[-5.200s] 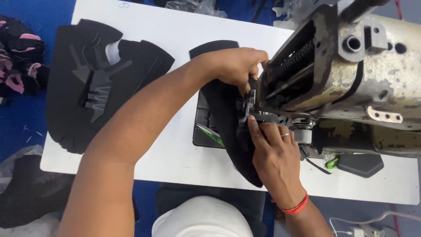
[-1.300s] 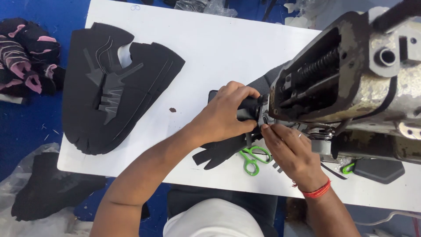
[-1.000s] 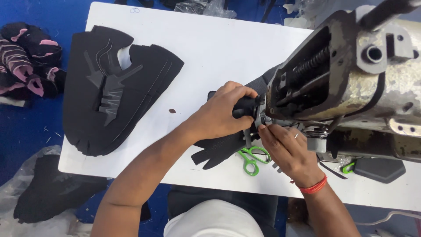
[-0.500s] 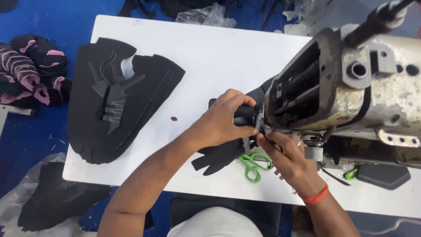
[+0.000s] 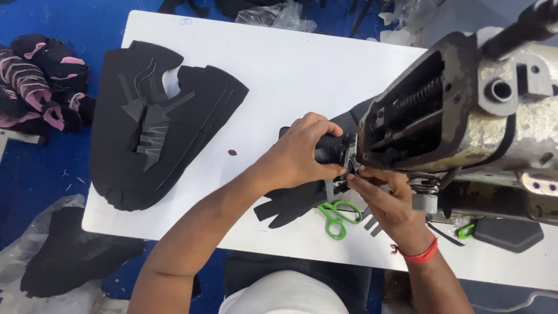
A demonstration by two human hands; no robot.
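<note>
My left hand [image 5: 299, 154] grips a black fabric piece [image 5: 296, 200] and presses it against the head of a worn grey sewing machine [image 5: 465, 116]. My right hand [image 5: 386, 200], with a red thread band at the wrist, pinches the same fabric right under the needle area. The needle itself is hidden by my fingers. Green-handled scissors [image 5: 337, 215] lie on the white table [image 5: 290, 70] just below my hands, partly on the fabric.
A stack of black cut shoe-upper pieces [image 5: 163, 125] lies at the table's left. Black and pink pieces [image 5: 40, 87] sit off the table at far left. Black material in clear plastic [image 5: 64, 256] lies on the blue floor. A dark flat part [image 5: 508, 232] rests at the right front.
Five seconds ago the fabric hung over the front edge; it now lies bunched at the needle with the scissors in sight. In the last second my hands stayed put, the view only shifted.
</note>
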